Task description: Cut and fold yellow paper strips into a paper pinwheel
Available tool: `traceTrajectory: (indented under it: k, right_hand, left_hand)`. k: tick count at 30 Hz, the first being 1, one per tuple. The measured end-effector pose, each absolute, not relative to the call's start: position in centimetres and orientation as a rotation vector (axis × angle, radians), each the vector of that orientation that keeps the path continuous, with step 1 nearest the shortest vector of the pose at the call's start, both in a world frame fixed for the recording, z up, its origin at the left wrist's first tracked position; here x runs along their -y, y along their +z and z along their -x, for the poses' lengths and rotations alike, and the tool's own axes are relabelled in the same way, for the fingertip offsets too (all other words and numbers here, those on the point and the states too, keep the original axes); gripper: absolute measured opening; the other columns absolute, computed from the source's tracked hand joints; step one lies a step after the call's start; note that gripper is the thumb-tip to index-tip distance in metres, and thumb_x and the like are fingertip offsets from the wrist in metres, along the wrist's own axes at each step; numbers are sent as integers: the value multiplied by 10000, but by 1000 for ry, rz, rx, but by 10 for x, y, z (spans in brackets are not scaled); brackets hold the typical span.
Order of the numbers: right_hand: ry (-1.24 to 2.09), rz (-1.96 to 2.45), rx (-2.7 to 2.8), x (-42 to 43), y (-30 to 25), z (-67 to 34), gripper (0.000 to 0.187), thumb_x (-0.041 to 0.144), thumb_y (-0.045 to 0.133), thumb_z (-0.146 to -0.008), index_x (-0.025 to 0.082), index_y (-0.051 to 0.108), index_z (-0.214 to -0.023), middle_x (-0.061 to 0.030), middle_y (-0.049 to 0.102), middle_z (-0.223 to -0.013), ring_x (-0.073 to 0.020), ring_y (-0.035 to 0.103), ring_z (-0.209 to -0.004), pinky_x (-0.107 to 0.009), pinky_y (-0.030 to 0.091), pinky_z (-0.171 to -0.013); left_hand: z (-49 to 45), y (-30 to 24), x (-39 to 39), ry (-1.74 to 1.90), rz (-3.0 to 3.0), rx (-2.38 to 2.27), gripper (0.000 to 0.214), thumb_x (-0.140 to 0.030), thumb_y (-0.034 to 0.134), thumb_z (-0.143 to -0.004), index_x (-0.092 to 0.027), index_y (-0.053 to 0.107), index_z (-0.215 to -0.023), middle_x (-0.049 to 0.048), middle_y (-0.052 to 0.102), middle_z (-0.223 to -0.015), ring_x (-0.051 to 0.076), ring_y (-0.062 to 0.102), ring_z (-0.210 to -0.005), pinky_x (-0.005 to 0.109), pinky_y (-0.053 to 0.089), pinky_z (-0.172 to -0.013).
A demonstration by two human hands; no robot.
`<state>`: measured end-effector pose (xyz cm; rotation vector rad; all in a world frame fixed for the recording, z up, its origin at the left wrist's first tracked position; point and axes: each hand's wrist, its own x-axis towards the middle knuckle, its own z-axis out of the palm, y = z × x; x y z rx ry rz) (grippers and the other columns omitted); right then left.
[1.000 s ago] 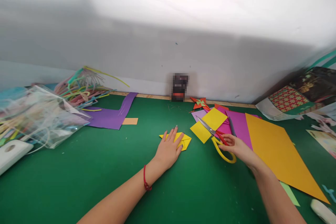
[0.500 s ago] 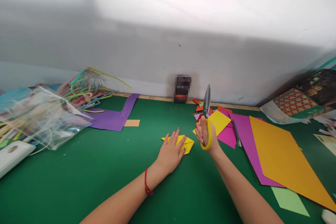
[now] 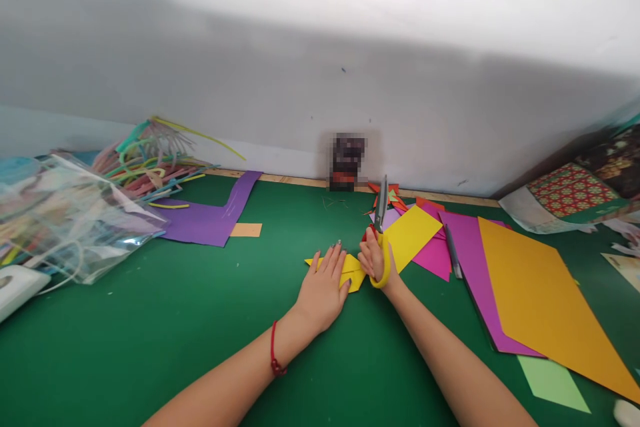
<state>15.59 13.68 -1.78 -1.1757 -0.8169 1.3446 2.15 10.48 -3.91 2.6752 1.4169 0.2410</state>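
My left hand (image 3: 324,290) lies flat, fingers stretched out, pressing a folded piece of yellow paper (image 3: 354,272) against the green table top (image 3: 240,340). Scissors (image 3: 383,203) with yellow handles are gripped in my right hand (image 3: 376,260), their blades pointing up and away from me. The right fingers are at the right end of the folded paper; whether they touch it I cannot tell. Just behind that hand lies a flat yellow sheet (image 3: 416,232), partly covered by it.
Orange and purple sheets (image 3: 560,300) lie to the right, beside a grey pen (image 3: 453,250) and a magenta sheet (image 3: 433,258). On the left are a cut purple sheet (image 3: 200,221), a clear plastic bag (image 3: 105,227) and many colored pipe cleaners (image 3: 160,167). A wall rises behind.
My right hand, with the scissors, has moved left and slightly down to the right end of the folded yellow paper. My left hand stays on the paper.
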Motion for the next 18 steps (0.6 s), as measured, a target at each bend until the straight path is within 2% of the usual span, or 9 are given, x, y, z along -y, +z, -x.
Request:
traceTrajectory:
  k: [6, 11, 18]
  right_hand:
    - [1333, 1184, 784, -135, -13, -154, 523, 518, 711, -566, 238, 272, -605, 145, 220, -360, -39, 183, -247, -172, 113, -240]
    - [1356, 1205, 806, -135, -3, -149, 472, 445, 694, -612, 243, 268, -631, 150, 226, -377, -36, 202, -249, -170, 120, -248]
    - [1456, 1007, 929, -130, 12, -137, 440, 469, 656, -657, 243, 279, -638, 155, 223, -349, -32, 180, -234, -183, 97, -262]
  left_hand:
    - [-26, -41, -102, 255, -2617, -1599, 588, -422, 266, -895, -62, 358, -1351, 147, 331, -1429, 257, 306, -1320, 468, 238, -1081]
    - [-25, -41, -101, 294, -2618, -1578, 584, -438, 261, -893, -88, 377, -1346, 141, 348, -1423, 257, 305, -1320, 475, 230, -1080]
    - [-25, -38, -101, 288, -2610, -1563, 581, -424, 264, -894, -73, 373, -1345, 148, 342, -1425, 264, 297, -1322, 483, 221, -1081]
